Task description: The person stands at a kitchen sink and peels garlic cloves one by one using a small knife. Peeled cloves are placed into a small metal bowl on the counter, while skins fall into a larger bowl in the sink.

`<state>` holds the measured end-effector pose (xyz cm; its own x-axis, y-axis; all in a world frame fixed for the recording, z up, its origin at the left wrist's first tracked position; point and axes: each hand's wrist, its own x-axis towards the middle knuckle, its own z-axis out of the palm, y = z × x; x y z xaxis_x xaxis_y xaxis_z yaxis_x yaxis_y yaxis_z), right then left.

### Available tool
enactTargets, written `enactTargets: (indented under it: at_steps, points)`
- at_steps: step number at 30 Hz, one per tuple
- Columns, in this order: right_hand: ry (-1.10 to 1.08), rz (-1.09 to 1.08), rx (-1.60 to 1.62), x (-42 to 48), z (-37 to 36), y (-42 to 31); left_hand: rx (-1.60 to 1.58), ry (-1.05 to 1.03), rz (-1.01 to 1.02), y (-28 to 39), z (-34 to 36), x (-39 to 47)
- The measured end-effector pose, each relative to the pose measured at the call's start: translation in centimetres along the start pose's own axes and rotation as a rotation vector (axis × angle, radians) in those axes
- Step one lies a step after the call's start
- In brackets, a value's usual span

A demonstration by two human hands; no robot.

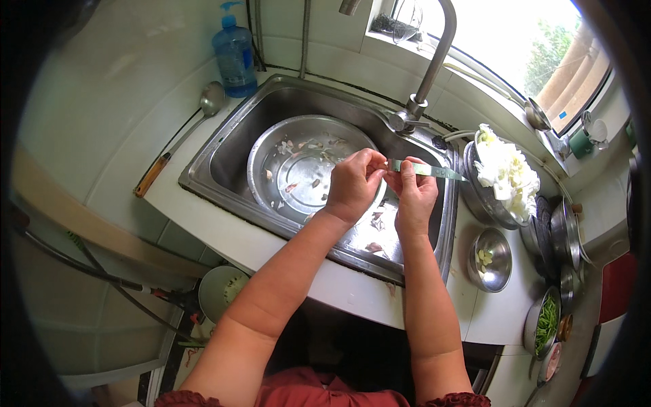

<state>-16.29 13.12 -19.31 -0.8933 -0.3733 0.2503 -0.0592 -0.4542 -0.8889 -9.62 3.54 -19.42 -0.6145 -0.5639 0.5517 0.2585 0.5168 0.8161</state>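
Note:
My right hand (414, 191) grips a small pale-green and metal hand tool (435, 170), a peeler or small knife, with a pointed end to the right. My left hand (356, 185) meets it with fingertips pinched together; what lies between them is mostly hidden, perhaps a garlic clove. Both hands are over the right part of a wide metal basin (264, 147) in the stainless steel sink (229, 122). Water in the basin carries loose garlic skins (291, 187). More skins (374, 248) lie on the sink floor. To the right, a small metal bowl (501, 264) holds several peeled garlic cloves (484, 258).
A faucet (435, 61) arches behind the sink. Torn cabbage (508, 165) heaps over a colander at right, above a bowl of cut green vegetables (546, 323). A ladle (180, 135) and a blue pump bottle (235, 61) stand left; a bin (211, 295) is below.

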Motion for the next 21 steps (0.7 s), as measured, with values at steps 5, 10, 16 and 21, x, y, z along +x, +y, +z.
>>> enactTargets:
  at_steps: [5,10,16,21]
  points:
    - [0.005,-0.025,-0.045,0.2,-0.5,0.3,-0.069,-0.026,-0.001,-0.3,0.0,-0.2]
    - [0.025,0.028,0.090,0.3,-0.4,0.2,-0.438,-0.083,-0.286,-0.9,0.3,0.1]
    - [-0.026,0.007,0.072,0.0,-0.2,0.3,-0.842,-0.148,-0.673,-1.4,-0.4,0.2]
    - [-0.144,0.007,0.100,-0.4,0.4,0.0,-1.176,-0.022,-0.714,-2.2,-1.1,0.6]
